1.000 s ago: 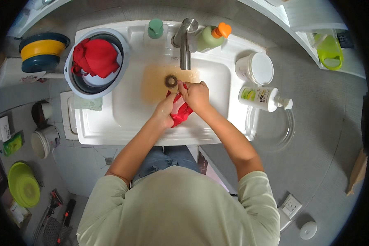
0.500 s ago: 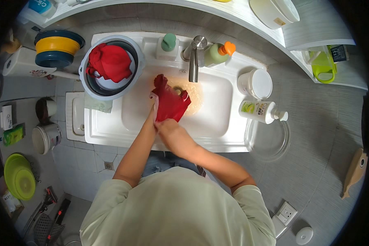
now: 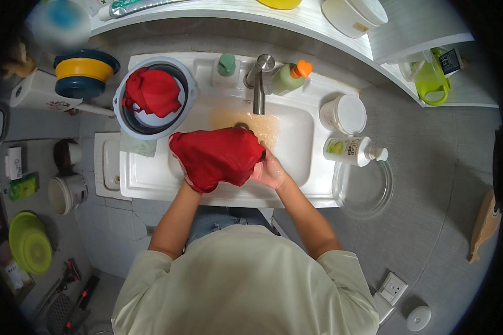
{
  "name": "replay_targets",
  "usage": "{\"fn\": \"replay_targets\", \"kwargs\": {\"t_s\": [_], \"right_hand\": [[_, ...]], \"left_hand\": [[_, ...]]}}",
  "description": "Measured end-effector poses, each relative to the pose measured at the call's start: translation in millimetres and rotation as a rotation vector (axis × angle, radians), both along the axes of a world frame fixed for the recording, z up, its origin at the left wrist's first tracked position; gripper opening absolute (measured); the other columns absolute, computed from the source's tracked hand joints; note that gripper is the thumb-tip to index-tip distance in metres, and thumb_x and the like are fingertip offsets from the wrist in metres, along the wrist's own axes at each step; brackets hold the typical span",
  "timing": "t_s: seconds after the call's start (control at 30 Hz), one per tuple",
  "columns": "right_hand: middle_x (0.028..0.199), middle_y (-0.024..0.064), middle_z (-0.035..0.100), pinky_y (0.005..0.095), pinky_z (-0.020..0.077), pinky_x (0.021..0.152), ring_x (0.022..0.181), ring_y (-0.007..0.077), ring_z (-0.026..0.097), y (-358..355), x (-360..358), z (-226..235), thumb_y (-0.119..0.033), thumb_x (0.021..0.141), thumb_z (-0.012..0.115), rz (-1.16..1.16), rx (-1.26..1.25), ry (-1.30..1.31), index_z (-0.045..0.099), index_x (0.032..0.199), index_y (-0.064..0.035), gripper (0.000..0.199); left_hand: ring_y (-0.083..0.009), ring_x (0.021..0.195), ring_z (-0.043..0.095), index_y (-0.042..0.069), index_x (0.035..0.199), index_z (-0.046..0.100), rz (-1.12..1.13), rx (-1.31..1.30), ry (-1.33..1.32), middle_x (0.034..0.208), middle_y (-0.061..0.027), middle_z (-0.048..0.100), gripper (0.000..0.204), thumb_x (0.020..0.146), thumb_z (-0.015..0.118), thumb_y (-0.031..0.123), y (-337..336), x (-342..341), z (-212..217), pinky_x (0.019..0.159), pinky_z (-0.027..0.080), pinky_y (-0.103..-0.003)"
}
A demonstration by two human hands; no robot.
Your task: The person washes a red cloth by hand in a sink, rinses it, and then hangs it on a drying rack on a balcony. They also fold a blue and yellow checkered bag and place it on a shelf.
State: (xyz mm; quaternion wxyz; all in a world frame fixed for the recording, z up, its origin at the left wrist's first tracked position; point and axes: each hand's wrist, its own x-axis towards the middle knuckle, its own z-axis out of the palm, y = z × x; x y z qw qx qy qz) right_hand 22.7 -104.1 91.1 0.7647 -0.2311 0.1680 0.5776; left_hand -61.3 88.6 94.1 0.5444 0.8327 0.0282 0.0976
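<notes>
1 red cloth [image 3: 217, 156] is held spread over the near left of the white sink [image 3: 296, 139], its long axis running left-right; the right hand [image 3: 271, 170] grips its right edge with closed fingers, while the left hand is hidden beneath it, so its grip cannot be told. Right of the basin, 1 white pump bottle [image 3: 352, 151] with a green-yellow label lies on its side; far, 1 green bottle [image 3: 289, 78] with an orange cap stands by the tap [image 3: 260, 84].

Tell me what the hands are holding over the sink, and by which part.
A red cloth. The right hand grips its right edge; the left hand is hidden beneath the cloth's lower left part, so its hold cannot be seen.
</notes>
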Motion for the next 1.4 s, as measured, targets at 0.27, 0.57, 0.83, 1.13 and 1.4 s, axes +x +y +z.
{"fn": "replay_targets", "kwargs": {"t_s": [0.27, 0.57, 0.83, 1.13, 1.4], "right_hand": [[0.107, 0.0077, 0.058, 0.0306, 0.0469, 0.078, 0.093, 0.0173, 0.058, -11, 17, 38, -0.03, 0.09, 0.046, 0.165, -0.734, -1.209, 0.045, 0.12, -0.0036, 0.039], [0.077, -0.0014, 0.059, 0.02, 0.0421, 0.064, 0.071, 0.0051, 0.053, 32, -1, 86, -0.016, 0.085, 0.056, 0.442, -0.386, -1.075, 0.057, 0.092, -0.0024, 0.015], [0.063, 0.0008, 0.055, 0.0205, 0.0387, 0.049, 0.056, 0.0059, 0.049, 65, -14, 86, -0.015, 0.085, 0.056, 0.269, -0.454, -1.252, 0.057, 0.084, -0.0014, 0.014], [0.075, 0.0152, 0.062, 0.0315, 0.0468, 0.061, 0.061, 0.0225, 0.059, 147, -49, 94, -0.015, 0.079, 0.06, 0.598, -0.238, -1.839, 0.063, 0.086, -0.0009, 0.016], [0.109, 0.0256, 0.051, 0.0386, 0.045, 0.078, 0.097, 0.037, 0.052, 287, 28, 62, -0.026, 0.07, 0.066, 0.455, -0.884, -2.109, 0.047, 0.117, -0.0039, 0.055]], "left_hand": [[-0.0247, 0.113, 0.044, 0.011, 0.125, 0.039, 0.089, -0.053, -0.103, 0.124, -0.0084, 0.046, 0.055, 0.078, 0.059, 0.031, -4, -9, 45, 0.094, 0.035, -0.034], [-0.0226, 0.114, 0.043, 0.009, 0.123, 0.041, -0.14, -0.073, 0.129, 0.123, -0.0088, 0.046, 0.053, 0.077, 0.059, 0.03, 30, -41, 45, 0.095, 0.035, -0.031], [-0.026, 0.107, 0.051, -0.001, 0.123, 0.042, 0.278, -1.445, 0.337, 0.12, -0.014, 0.05, 0.041, 0.087, 0.044, 0.019, 59, -115, 5, 0.094, 0.039, -0.036], [-0.026, 0.085, 0.06, 0.004, 0.109, 0.053, 0.272, 0.17, 0.158, 0.098, -0.0128, 0.06, 0.034, 0.076, 0.057, 0.011, 103, -127, 63, 0.077, 0.048, -0.033], [-0.0121, 0.063, 0.052, -0.002, 0.082, 0.057, 0.092, -0.276, 0.399, 0.069, -0.0088, 0.059, 0.022, 0.079, 0.062, 0.019, 140, -125, 32, 0.06, 0.044, -0.027]]}}
